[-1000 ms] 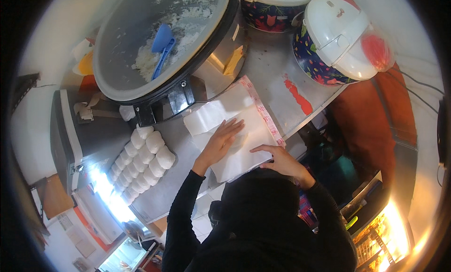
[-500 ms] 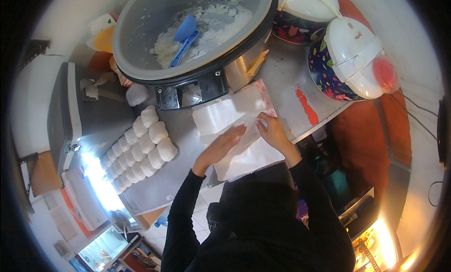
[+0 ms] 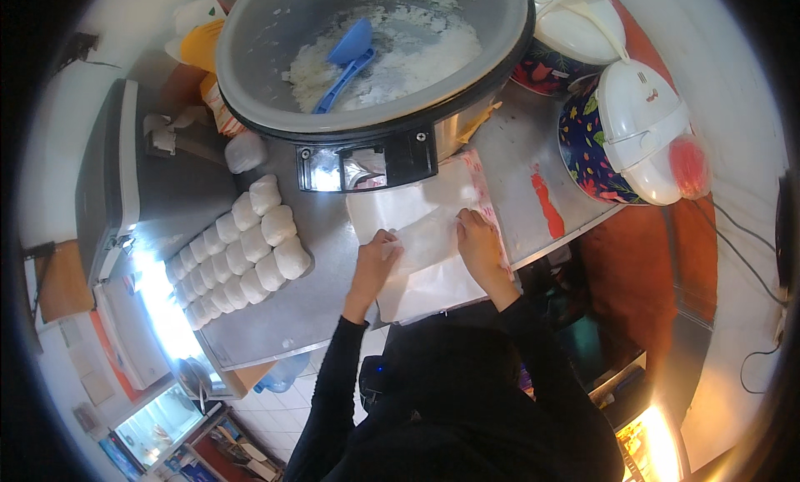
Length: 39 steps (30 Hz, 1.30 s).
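A thin, see-through plastic bag (image 3: 427, 239) is stretched between my two hands. My left hand (image 3: 375, 267) pinches its left side, fingers closed, and my right hand (image 3: 483, 247) pinches its right side in the same way. Under it lie white paper sheets (image 3: 375, 203) with red print along the right edge. Just beyond the papers stands a big round rice cooker (image 3: 367, 161) holding white rice (image 3: 417, 65). A blue scoop (image 3: 343, 80) rests in that rice. To the left, white, plastic-wrapped rice portions (image 3: 254, 244) sit packed in rows on the metal table.
One more wrapped portion (image 3: 245, 152) lies near the cooker's left side. A grey boxy appliance (image 3: 167, 174) stands at the far left. Two flowered pots with white lids (image 3: 642, 115) are at the back right. A red strip (image 3: 547, 203) marks the metal table (image 3: 521, 169).
My hands have moved apart, my left hand shifting left and its fingers closing, so the plastic bag is spread wider. The whole view has shifted slightly.
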Each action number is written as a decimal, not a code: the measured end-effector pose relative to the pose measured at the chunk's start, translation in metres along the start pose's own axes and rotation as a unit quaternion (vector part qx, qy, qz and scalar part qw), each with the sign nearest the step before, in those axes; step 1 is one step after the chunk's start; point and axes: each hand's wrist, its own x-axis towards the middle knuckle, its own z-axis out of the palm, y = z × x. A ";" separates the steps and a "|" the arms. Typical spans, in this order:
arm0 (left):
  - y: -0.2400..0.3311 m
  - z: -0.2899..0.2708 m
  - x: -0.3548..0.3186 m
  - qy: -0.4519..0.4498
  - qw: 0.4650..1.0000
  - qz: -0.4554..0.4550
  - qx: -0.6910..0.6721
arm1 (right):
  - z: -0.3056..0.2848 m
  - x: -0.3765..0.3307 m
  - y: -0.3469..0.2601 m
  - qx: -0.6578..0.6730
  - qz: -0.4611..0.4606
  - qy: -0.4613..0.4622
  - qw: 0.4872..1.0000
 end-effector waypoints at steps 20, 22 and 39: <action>-0.017 0.019 -0.016 0.051 0.927 0.254 0.271 | -0.015 0.002 0.029 -0.090 -0.341 -0.109 0.929; -0.020 0.009 -0.016 0.011 0.933 0.279 0.228 | -0.023 0.008 0.044 -0.084 -0.393 -0.150 0.903; -0.006 0.001 0.023 0.007 0.983 0.170 0.073 | -0.025 0.062 -0.006 -0.135 -0.258 -0.296 0.910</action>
